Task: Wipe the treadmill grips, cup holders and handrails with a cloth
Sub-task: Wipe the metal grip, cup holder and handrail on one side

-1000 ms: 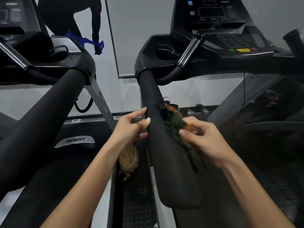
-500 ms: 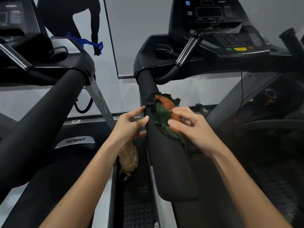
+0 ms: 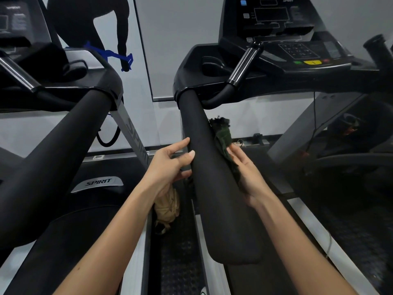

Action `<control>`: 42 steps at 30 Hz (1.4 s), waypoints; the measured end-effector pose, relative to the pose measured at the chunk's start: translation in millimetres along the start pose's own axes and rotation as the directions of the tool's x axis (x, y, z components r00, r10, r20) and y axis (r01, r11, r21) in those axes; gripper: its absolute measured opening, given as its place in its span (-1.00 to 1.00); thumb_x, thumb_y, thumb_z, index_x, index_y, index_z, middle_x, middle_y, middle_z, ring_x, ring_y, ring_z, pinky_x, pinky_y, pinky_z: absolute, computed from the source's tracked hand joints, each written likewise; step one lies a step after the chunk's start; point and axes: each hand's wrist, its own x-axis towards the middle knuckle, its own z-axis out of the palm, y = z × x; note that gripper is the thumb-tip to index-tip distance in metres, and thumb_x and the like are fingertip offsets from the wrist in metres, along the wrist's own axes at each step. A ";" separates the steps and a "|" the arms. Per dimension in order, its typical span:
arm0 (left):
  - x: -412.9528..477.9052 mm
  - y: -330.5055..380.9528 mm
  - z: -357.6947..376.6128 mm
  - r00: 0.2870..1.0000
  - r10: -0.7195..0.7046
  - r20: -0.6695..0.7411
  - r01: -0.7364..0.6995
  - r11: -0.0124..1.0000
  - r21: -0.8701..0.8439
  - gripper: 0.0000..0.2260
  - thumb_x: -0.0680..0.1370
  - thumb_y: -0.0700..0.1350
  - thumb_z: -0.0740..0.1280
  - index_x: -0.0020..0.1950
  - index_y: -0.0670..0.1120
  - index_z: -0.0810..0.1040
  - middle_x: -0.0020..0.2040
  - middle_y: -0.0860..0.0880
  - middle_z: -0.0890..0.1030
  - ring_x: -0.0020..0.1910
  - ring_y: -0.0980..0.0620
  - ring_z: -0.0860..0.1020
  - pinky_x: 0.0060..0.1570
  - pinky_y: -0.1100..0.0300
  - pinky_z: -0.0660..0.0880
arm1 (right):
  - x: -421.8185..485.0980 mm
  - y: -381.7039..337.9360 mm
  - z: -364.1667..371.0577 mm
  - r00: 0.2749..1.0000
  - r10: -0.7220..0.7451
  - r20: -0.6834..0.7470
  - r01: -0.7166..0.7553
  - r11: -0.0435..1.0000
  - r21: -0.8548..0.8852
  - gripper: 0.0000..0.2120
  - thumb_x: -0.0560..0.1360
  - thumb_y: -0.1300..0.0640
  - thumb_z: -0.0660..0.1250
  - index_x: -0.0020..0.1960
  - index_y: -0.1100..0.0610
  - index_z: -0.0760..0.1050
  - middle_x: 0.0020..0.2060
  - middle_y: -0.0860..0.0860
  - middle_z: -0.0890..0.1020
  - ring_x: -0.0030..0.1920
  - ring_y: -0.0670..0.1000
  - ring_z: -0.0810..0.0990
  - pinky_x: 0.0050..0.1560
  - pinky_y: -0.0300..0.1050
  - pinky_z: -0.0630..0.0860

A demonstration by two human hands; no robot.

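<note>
A: Nearest first?

B: Rounded near end of the padded handrail (image 3: 236,252), bare, no hand on it. Just left of it and lower, a tan bundle (image 3: 168,207), too indistinct to name.

A: Then the hands?

B: Left hand (image 3: 170,165) against the rail's left flank, same place as a second ago. Thumb and forefinger spread apart and touching the foam, remaining fingers loosely curved beneath, bracing rather than clamping. Right hand (image 3: 248,173) on the opposite flank, changed: fingers straight and together, pressing flat, no longer curled in a pinch.

A: And the cloth?

B: Dark green cloth (image 3: 223,135) trapped between those flat fingers and the right side of the rail, stretched lengthwise, frayed top poking out beyond the fingertips. Half a second back: bunched on top of the rail with an orange patch showing. Now: slid round to the side, spread thinner, orange hidden.

A: Meaning for the job?

B: Probably top face covered, side face under way. Looks like a stroke up the rail toward the console. Near end and underside seemingly not yet reached.

A: Farther off?

B: Chrome pulse grip (image 3: 242,64) and cup holder (image 3: 212,67) by the console (image 3: 297,52), well apart from the cloth, likely still to do. Off to the left, neighbouring treadmill's handrail (image 3: 53,156), untouched.
</note>
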 end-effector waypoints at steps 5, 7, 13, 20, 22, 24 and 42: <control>0.0 0.0 -0.8 1.000 -0.009 0.008 0.009 1.000 0.003 -0.59 0.52 -0.26 0.32 0.37 -0.07 0.43 -0.03 0.02 0.67 -0.19 0.14 0.62 -0.22 0.24 0.57 | -26.1 8.8 -18.1 1.000 -0.027 0.003 0.027 1.000 -0.004 -0.86 0.36 0.20 0.38 -0.09 0.10 0.64 -0.15 0.07 0.67 -0.18 -0.06 0.65 -0.18 -0.22 0.61; 1.0 -0.6 -2.7 1.000 -0.011 0.018 0.011 1.000 -0.009 -0.58 0.52 -0.26 0.32 0.37 -0.07 0.43 0.02 -0.03 0.66 -0.15 0.11 0.63 -0.17 0.20 0.57 | -33.6 2.2 -22.0 0.990 -0.119 0.076 0.124 0.991 -0.060 -0.79 0.25 0.11 0.45 -0.11 0.08 0.66 -0.17 0.02 0.67 -0.17 -0.10 0.64 -0.17 -0.27 0.57; 2.4 -1.7 -4.3 1.000 -0.018 0.024 0.019 0.999 -0.039 -0.59 0.51 -0.26 0.34 0.35 -0.05 0.44 0.06 -0.03 0.65 -0.13 0.14 0.64 -0.13 0.19 0.60 | -13.4 -15.2 -5.0 0.986 -0.127 0.104 0.149 0.958 -0.244 -0.76 0.38 0.04 0.40 0.05 -0.06 0.59 0.08 -0.07 0.62 0.05 -0.09 0.62 0.01 -0.25 0.53; 1.7 -1.6 -3.8 1.000 -0.021 0.017 0.023 0.997 -0.072 -0.58 0.50 -0.27 0.34 0.35 -0.06 0.45 0.06 -0.05 0.66 -0.16 0.15 0.65 -0.37 0.31 0.52 | -5.0 -3.5 11.2 0.997 0.058 -0.045 -0.058 0.998 0.001 -0.71 0.60 0.18 0.08 0.29 -0.02 0.33 -0.30 -0.13 0.58 -0.35 -0.22 0.55 -0.47 -0.45 0.46; 2.1 -2.2 -4.2 1.000 -0.020 0.019 0.021 0.997 -0.068 -0.58 0.50 -0.27 0.35 0.35 -0.06 0.45 0.04 -0.03 0.67 -0.18 0.15 0.64 -0.38 0.32 0.51 | -14.7 3.0 3.3 0.988 0.126 -0.086 -0.123 0.991 0.045 -0.69 0.57 0.20 0.12 0.29 0.16 0.39 -0.26 -0.03 0.59 -0.37 -0.19 0.55 -0.52 -0.45 0.44; 2.8 -2.8 -4.2 1.000 -0.020 0.017 0.022 0.997 -0.074 -0.58 0.50 -0.27 0.35 0.34 -0.05 0.46 -0.02 -0.01 0.68 -0.22 0.16 0.64 -0.40 0.33 0.49 | -19.0 7.3 -3.1 0.992 0.114 -0.052 -0.112 0.992 0.051 -0.81 0.53 0.21 0.19 0.11 0.13 0.50 -0.25 0.00 0.68 -0.33 -0.11 0.63 -0.39 -0.37 0.54; 3.8 -10.3 -10.5 0.998 0.042 0.053 -0.038 0.997 -0.065 -0.64 0.50 -0.46 0.21 0.16 -0.11 0.55 0.05 -0.08 0.64 -0.09 0.08 0.65 -0.32 0.29 0.54 | -1.0 -80.8 11.8 0.889 0.165 0.427 0.316 0.454 -0.833 -0.48 0.28 -0.07 0.44 0.23 -0.06 0.52 0.23 -0.23 0.38 0.26 -0.25 0.39 0.31 -0.19 0.36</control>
